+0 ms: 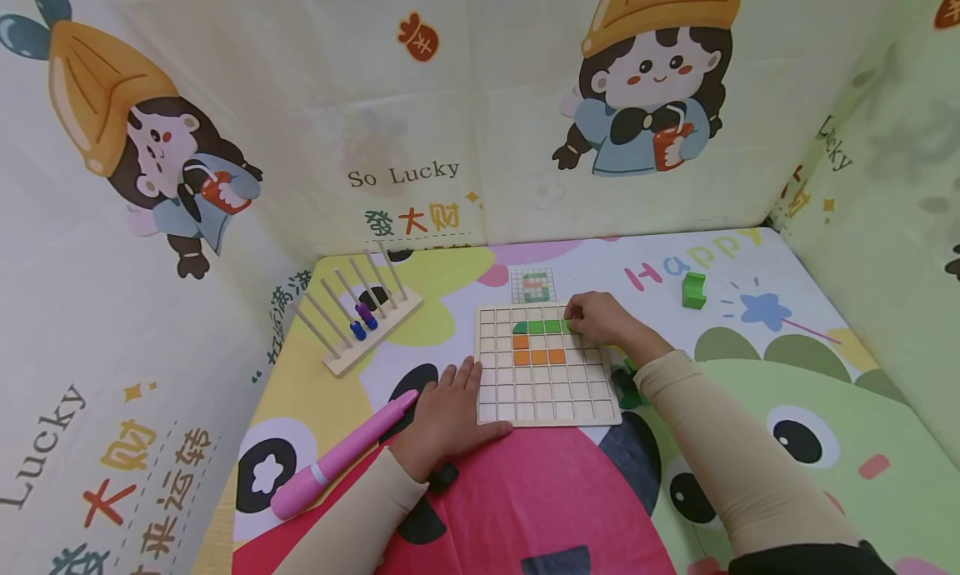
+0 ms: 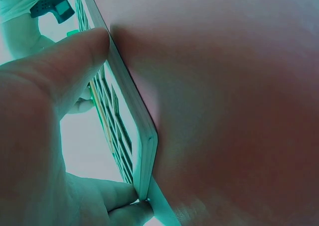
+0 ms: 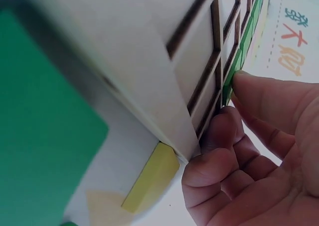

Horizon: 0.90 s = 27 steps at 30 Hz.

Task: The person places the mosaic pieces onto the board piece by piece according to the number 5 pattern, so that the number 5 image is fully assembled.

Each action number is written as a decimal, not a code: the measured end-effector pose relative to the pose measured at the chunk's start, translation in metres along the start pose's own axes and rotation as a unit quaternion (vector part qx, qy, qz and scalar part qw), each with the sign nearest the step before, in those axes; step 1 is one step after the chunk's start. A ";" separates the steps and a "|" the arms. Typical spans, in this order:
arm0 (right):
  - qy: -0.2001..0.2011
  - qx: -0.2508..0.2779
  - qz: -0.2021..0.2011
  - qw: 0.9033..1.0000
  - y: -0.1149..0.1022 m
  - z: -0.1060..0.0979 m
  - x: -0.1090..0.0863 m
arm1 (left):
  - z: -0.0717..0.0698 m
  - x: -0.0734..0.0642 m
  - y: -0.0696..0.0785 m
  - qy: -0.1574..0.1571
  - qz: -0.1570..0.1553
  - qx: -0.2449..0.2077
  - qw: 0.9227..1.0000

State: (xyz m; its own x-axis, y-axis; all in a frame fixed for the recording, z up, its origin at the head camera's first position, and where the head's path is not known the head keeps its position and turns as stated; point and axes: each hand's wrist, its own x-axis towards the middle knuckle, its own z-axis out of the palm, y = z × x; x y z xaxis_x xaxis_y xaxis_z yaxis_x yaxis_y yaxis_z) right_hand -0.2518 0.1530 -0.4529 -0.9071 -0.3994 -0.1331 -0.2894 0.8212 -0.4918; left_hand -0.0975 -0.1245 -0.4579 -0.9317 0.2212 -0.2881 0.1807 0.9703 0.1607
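Note:
A pale wooden grid board (image 1: 543,392) lies on the table with a green row of tiles (image 1: 543,327) and several orange tiles (image 1: 538,357) in its cells. My left hand (image 1: 450,412) rests at the board's lower left corner, its fingers straight along the left side. In the left wrist view the thumb (image 2: 84,52) touches the board's edge (image 2: 142,131). At the row's right end my right hand (image 1: 603,318) pinches a green tile (image 3: 230,80); its thumb lies on the tile, while the index fingertip is hidden.
A pattern card (image 1: 532,285) lies behind the board. At left are a wooden peg rack (image 1: 367,333) with blue and purple beads and a pink pen-shaped stick (image 1: 345,454). A green block (image 1: 693,291) stands at right; more green pieces (image 1: 630,383) lie by the right forearm.

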 end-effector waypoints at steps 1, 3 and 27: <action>0.002 -0.002 -0.003 1.000 0.000 0.000 0.000 | 0.000 0.000 0.000 0.000 0.000 0.000 1.000; 0.005 -0.003 -0.004 1.000 0.000 0.000 -0.001 | 0.000 0.000 0.000 -0.002 0.000 0.001 1.000; -0.002 0.019 0.018 1.000 0.045 -0.031 -0.059 | 0.000 0.002 0.000 -0.002 0.005 -0.002 1.000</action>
State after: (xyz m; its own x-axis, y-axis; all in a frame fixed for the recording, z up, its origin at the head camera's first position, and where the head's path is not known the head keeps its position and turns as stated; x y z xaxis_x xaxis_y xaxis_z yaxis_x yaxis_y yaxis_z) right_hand -0.2211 0.2258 -0.4407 -0.9155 -0.3712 -0.1551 -0.2441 0.8190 -0.5192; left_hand -0.0989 -0.1241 -0.4582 -0.9286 0.2305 -0.2908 0.1878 0.9679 0.1673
